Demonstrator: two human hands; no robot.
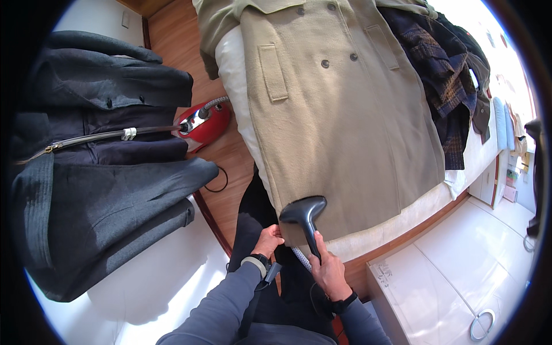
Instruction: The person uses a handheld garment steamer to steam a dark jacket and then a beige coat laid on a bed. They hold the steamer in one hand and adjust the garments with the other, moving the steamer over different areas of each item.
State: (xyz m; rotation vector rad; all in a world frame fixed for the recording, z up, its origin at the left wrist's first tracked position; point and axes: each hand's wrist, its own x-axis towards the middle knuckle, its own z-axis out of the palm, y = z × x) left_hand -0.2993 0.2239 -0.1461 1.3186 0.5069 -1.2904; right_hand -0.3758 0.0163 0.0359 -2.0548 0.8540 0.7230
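Observation:
A beige double-breasted coat (345,138) lies spread over a white-covered bed (431,215), its hem towards me. My right hand (331,274) is closed around the handle of a black garment steamer head (304,209). The head rests on the coat near the lower left corner of the hem. My left hand (269,241) pinches that corner at the coat's edge, just left of the steamer. A grey braided steam hose (302,258) shows below the hem, between my hands.
A red steamer base (207,125) with a metal pole stands on the wooden floor (172,47) at left. A dark grey coat (112,198) hangs beside it. Dark plaid clothing (448,82) lies right of the beige coat. White cabinets (465,276) stand at lower right.

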